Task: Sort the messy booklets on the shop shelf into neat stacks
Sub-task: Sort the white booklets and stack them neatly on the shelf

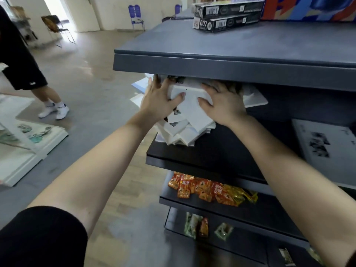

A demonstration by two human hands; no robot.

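Observation:
A messy heap of white booklets (185, 130) lies on the second dark shelf (212, 153), fanned out at odd angles and hanging over its left edge. Both hands reach in under the top shelf (231, 64). My left hand (159, 99) grips the left side of the upper bundle of booklets (189, 93), thumb on top. My right hand (223, 101) grips the same bundle from the right, fingers spread over it. The back of the heap is hidden under the top shelf. More white booklets (254, 99) lie flat to the right.
Two black "007" boxes (227, 16) sit on the top shelf. A large white printed sheet (325, 143) lies at the right. Orange snack packets (202, 187) fill the third shelf, green packets (192, 224) the lowest. A person's legs (52, 101) stand at the left by white panels (23, 143).

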